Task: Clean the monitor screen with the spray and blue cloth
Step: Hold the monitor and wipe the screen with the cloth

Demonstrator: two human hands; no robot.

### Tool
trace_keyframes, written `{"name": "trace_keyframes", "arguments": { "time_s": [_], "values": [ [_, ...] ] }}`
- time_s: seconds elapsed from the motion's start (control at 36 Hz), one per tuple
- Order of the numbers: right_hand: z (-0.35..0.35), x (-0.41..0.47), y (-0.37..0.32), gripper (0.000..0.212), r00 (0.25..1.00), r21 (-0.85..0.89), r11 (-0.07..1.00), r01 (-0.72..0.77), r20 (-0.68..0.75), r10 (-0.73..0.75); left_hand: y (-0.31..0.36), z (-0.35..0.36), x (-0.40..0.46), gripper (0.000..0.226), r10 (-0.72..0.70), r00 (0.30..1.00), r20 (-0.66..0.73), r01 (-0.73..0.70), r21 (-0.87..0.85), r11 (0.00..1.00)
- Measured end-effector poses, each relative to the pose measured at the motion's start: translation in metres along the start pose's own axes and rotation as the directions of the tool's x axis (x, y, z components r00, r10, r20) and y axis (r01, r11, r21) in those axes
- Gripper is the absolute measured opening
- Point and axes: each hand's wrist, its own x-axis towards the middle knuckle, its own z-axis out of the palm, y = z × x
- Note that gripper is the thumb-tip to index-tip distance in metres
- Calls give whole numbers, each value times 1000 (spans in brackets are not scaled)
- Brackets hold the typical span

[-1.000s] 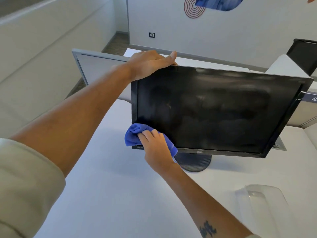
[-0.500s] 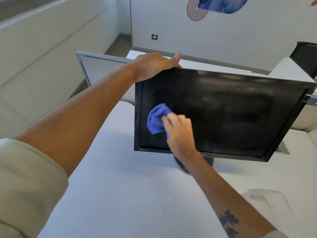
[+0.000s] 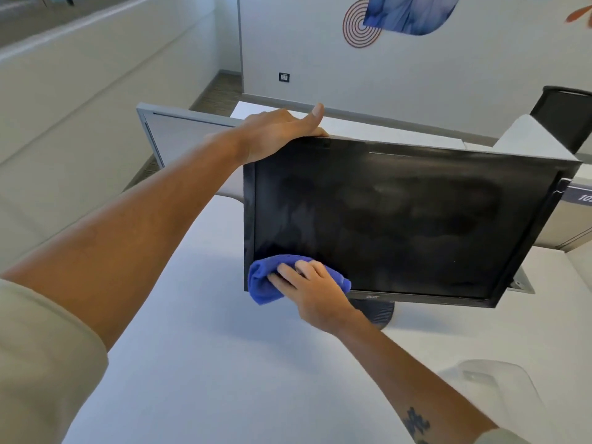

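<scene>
Pressing blue cloth [image 3: 267, 285] on monitor [image 3: 400, 219] corner, right hand [image 3: 315, 291].

Dark glossy screen, soft cloth, matt desk

The screen [image 3: 400, 219] is black and glossy, with dull hazy smears across it — its frame [image 3: 249, 225] looks like smooth black plastic. The cloth [image 3: 262, 283] is blue, soft and finely napped, bunched in folds. The desk [image 3: 224, 363] is white, smooth and matt. The divider [image 3: 179, 136] behind has a grey, metal-looking edge, and the stand [image 3: 378, 312] looks finely ribbed.
</scene>
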Motion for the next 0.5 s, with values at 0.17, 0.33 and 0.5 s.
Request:
{"name": "trace_keyframes", "arguments": {
  "time_s": [0.17, 0.33, 0.5],
  "values": [
    [-49, -4, 54, 42, 782, 108, 883, -457, -426, 456, 0, -2, 5, 86, -16, 1000, 17, 16, -34, 999],
    [-72, -1, 110, 49, 50, 476, 412, -777, -606, 794, -2, -5, 14, 95, -27, 995, 101, 42, -152, 987],
    [-80, 65, 65, 46, 367, 340, 632, -697, -588, 721, -1, -3, 19, 107, -10, 991, 135, 46, -266, 963]
  ]
}}
